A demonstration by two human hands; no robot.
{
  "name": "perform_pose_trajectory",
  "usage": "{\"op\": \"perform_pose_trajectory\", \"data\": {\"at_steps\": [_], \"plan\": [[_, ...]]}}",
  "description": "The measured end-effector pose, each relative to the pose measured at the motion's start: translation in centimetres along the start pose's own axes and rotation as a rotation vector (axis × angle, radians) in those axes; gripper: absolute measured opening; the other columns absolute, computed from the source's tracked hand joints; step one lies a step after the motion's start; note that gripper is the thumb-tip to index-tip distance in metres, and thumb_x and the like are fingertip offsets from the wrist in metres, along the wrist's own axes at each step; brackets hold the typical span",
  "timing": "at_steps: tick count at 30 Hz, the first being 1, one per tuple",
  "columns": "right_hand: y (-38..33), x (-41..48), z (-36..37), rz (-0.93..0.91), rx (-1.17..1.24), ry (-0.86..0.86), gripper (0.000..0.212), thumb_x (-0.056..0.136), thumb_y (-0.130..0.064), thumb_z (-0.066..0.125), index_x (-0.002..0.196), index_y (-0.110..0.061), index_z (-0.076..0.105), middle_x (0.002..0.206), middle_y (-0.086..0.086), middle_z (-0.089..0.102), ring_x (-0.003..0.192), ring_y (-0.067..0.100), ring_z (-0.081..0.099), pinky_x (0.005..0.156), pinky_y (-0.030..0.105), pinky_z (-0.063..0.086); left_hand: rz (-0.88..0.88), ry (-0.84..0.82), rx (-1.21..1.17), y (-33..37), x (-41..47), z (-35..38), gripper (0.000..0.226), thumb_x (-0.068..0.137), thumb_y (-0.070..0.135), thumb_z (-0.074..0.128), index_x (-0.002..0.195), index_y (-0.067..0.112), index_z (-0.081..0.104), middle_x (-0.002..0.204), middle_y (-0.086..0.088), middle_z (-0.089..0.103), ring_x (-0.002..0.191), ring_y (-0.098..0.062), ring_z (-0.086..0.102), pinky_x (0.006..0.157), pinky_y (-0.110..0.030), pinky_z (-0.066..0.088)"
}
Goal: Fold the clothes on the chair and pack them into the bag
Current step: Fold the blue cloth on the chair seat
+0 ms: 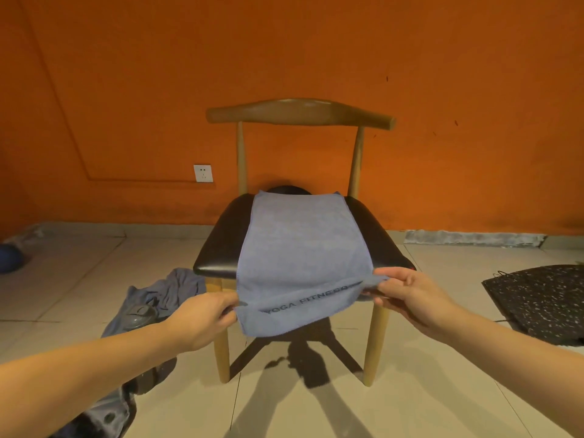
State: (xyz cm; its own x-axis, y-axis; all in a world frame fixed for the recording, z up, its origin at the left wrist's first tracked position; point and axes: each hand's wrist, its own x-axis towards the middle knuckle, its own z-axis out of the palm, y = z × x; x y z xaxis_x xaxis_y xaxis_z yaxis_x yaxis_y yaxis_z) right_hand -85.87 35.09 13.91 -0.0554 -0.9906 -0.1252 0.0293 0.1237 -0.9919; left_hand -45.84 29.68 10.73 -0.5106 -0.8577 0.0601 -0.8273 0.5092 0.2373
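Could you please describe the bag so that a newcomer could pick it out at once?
Find the wooden chair against the orange wall, then look at the tiled floor to its right as the wearer sees it. The bag lies flat there: black with pale speckles and thin handles, unlike the plain grey garment crumpled left of the chair.

One legible marking is recorded: the words "YOGA FITNESS", in dark capital letters, printed in a single line across the near end of the blue-grey towel [300,241] — the part that hangs past the front edge of the chair [218,245] seat. The line reads left to right from the wearer's side and rises slightly toward the right hand [407,295], where the final letters meet a crease in the cloth — these are the least clear.
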Motion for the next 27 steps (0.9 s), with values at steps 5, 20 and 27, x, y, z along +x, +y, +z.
{"op": "perform_pose_trajectory", "data": {"at_steps": [5, 20, 27], "plan": [[-0.3, 0.2, 0.5, -0.241, -0.425, 0.236, 0.012, 0.097, -0.024, 0.068, 0.093, -0.021, 0.079, 0.086, -0.001, 0.074, 0.085, 0.017, 0.07, 0.075, 0.031, 0.057, -0.107, 0.074, -0.076, 0.3, 0.4, -1.9, 0.04, 0.106, 0.035, 0.038, 0.069, 0.029, 0.052, 0.069, 0.005, 0.056, 0.065, -0.016, 0.052, 0.06, -0.028, 0.039], [-2.4, 3.5, 2.1, -0.298, -0.759, 0.159, 0.027, 0.108, -0.038, 0.04, 0.092, -0.019, 0.051, 0.086, 0.003, 0.058, 0.074, 0.013, 0.053, 0.064, 0.03, 0.041, -0.115, 0.139, -0.336, 1.0, 5.3, -4.6, 0.027, 0.11, 0.037, 0.033, 0.117, 0.032, 0.058, 0.11, 0.012, 0.067, 0.1, -0.006, 0.063, 0.09, -0.034, 0.055], [-1.8, 3.0, 1.4, -0.325, -0.709, 0.204, 0.033, 0.107, -0.041, 0.038, 0.086, -0.018, 0.046, 0.082, 0.003, 0.052, 0.071, 0.015, 0.049, 0.065, 0.033, 0.04, -0.104, 0.14, -0.185, 0.6, 5.4, -4.1, 0.027, 0.11, 0.033, 0.033, 0.106, 0.025, 0.059, 0.1, 0.008, 0.067, 0.091, -0.011, 0.064, 0.087, -0.035, 0.054]]}}
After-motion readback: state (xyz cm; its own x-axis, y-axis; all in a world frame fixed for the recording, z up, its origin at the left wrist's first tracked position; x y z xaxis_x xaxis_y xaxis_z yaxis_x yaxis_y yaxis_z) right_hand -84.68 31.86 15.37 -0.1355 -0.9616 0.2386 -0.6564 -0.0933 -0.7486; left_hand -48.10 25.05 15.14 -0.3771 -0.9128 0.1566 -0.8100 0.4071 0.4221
